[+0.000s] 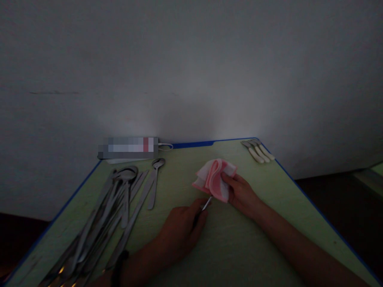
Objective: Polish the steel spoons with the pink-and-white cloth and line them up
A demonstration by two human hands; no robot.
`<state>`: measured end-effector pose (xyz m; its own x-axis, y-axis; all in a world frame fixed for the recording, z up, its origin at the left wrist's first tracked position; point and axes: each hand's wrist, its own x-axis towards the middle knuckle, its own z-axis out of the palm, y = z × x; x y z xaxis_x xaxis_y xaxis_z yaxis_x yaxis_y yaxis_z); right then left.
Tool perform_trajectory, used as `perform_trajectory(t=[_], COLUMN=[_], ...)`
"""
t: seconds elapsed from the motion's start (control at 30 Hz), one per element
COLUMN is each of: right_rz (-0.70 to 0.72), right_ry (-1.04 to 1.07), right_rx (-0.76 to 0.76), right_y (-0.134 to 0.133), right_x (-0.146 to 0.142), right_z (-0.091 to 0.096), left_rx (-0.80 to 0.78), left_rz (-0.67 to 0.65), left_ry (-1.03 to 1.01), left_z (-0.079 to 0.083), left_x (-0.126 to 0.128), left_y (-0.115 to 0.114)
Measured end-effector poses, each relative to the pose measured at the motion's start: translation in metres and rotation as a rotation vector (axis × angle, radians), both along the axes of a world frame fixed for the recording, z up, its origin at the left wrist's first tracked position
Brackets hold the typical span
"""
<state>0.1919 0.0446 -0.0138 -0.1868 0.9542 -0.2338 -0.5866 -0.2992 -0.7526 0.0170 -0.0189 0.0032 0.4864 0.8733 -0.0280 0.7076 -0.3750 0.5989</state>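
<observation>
My left hand (185,227) is closed on the thin metal handle of a piece of cutlery (207,203). Its far end disappears into a folded pink and white cloth (216,181), so I cannot tell what kind it is. Fingers of my right hand (241,193) pinch that cloth around the hidden end, above the table. To the left, near my left forearm, lies a heap of metal cutlery (110,215), with spoons and long handles overlapping. Two smaller spoons (155,177) rest just right of the heap.
Several pieces of cutlery with cream handles (259,151) lie side by side at the table's back right corner. A blurred box-like object (128,148) with a white cable stands at the back left. The pale green table (254,247) has a blue edge and meets a grey wall.
</observation>
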Motion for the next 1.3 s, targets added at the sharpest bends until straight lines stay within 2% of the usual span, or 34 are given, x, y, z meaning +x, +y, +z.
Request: perform_trajectory(t=[0.57, 0.9, 1.03, 1.17, 1.3], right_rz=[0.011, 0.021, 0.058, 0.061, 0.203], right_ry=[-0.006, -0.019, -0.098, -0.316, -0.477], right_rx=[0.020, 0.001, 0.085, 0.223, 0.374], right_y=[-0.001, -0.001, -0.001, 0.001, 0.002], right_x=[0.001, 0.000, 0.003, 0.016, 0.028], right_z=[-0.001, 0.002, 0.000, 0.001, 0.013], left_rx=[0.031, -0.008, -0.053, -0.112, -0.150], left_rz=[-0.011, 0.007, 0.032, 0.063, -0.022], left_ry=[0.001, -0.001, -0.086, -0.130, -0.116], left_z=[0.000, 0.000, 0.001, 0.006, 0.008], left_x=[0.001, 0.000, 0.000, -0.001, -0.004], left_y=[0.000, -0.001, 0.002, 0.004, 0.004])
